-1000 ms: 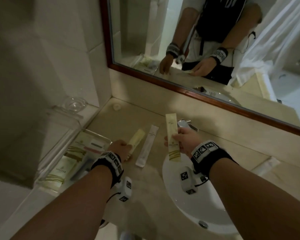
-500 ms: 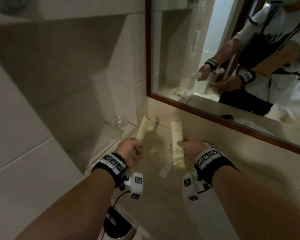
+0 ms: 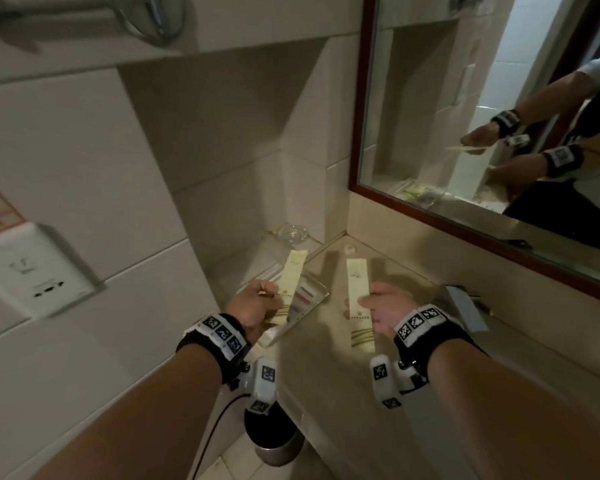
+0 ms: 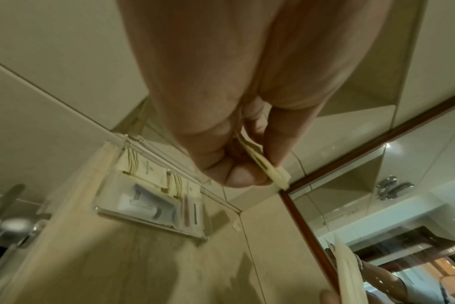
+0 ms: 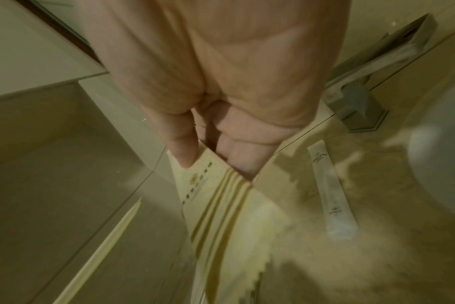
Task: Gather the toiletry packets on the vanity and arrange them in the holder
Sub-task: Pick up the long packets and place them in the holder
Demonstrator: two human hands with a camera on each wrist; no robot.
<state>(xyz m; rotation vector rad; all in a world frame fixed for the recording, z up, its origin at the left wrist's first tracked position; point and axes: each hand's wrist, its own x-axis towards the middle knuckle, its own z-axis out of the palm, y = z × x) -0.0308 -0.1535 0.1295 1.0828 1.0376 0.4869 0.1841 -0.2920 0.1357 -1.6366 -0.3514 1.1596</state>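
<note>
cream packet (image 3: 289, 285) pinched in left hand (image 3: 255, 306) (above holder (image 3: 312, 299))

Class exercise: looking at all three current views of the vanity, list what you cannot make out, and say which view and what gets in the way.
- Printed wording on the packet in the right hand: head view, too small and blurred.
- Packet in the left hand: left wrist view, fingers cover most of it.
- Contents of the clear holder: left wrist view, blurred.
- White packet on the vanity: right wrist view only; hidden in the head view.
</note>
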